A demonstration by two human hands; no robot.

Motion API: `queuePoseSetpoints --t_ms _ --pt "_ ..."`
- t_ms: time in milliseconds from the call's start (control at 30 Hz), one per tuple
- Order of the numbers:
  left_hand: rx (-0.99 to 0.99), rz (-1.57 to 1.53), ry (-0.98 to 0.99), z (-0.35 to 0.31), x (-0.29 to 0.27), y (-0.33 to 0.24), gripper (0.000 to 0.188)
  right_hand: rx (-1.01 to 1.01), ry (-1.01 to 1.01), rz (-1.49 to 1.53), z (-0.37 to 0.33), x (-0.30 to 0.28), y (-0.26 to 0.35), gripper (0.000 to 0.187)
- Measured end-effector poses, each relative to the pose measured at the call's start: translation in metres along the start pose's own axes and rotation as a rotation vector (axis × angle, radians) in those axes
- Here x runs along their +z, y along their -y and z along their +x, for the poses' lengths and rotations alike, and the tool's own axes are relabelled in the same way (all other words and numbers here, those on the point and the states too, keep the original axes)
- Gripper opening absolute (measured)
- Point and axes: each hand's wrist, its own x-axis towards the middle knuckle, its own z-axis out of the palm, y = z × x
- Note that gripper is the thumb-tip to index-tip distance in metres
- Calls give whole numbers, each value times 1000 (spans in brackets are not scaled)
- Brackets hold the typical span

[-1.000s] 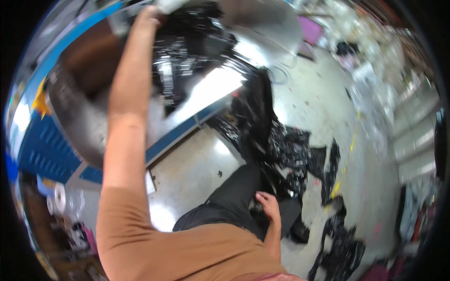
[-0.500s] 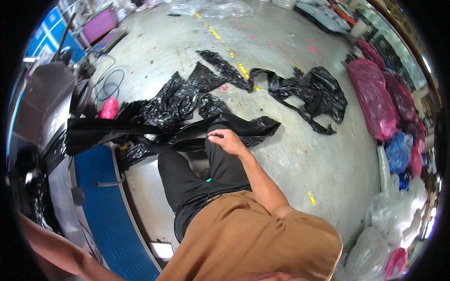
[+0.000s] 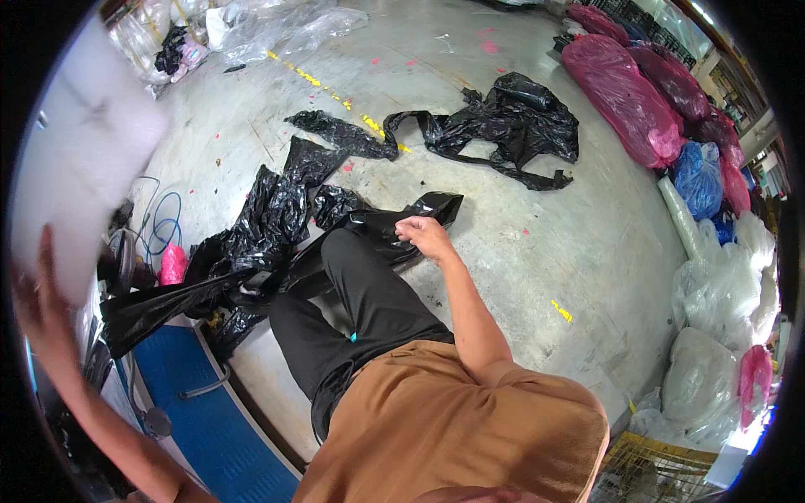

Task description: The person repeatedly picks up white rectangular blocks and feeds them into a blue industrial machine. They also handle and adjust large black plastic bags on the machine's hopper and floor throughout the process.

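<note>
Head view, the only one.

Item: your left hand point(image 3: 46, 314), far left, raised over the machine side. Fingers blurred, apparently apart, overlapping a pale panel point(image 3: 92, 134); you cannot tell from this whether they grip it.

Item: your right hand point(image 3: 428, 239), centre, above your knee. Fingers part curled, tips close together; black film point(image 3: 289, 189) lies directly behind them, and whether any is pinched cannot be told.

Item: the film, crumpled and glossy. One length runs from beside the blue machine point(image 3: 180, 377) at left, past your knees, to just beyond your right hand; more lies heaped on the floor point(image 3: 604, 277) ahead, with a looped piece farther off, right of centre.

Handling, by judgement: film light, limp, slippery, likely to stretch or tear; best taken as a gathered bunch, well in from ragged ends. Panel probably stiffer, though too blurred to be sure; best held by an edge.

Surroundings: pink bag point(image 3: 173, 264) and blue hose point(image 3: 170, 220), left; magenta bags point(image 3: 616, 96), far right; blue bag point(image 3: 698, 178) and clear bags point(image 3: 704, 377), right, the clear ones nearer.
</note>
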Motion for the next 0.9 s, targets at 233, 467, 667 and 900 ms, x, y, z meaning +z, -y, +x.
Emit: queuePoseSetpoints --t_ms 233,467,667,900 --pt "-87 -642 61 -35 197 -160 68 1 -43 37 -2 -22 -44 31" --pt "-819 -1428 337 -150 335 -182 82 194 -178 147 -13 -50 -112 28" --pt "-1089 -1367 312 -180 380 -134 95 402 -150 -90 -11 -49 -184 29" --pt "-1222 -1476 352 -177 433 -109 76 244 -137 -215 32 -89 -254 32"
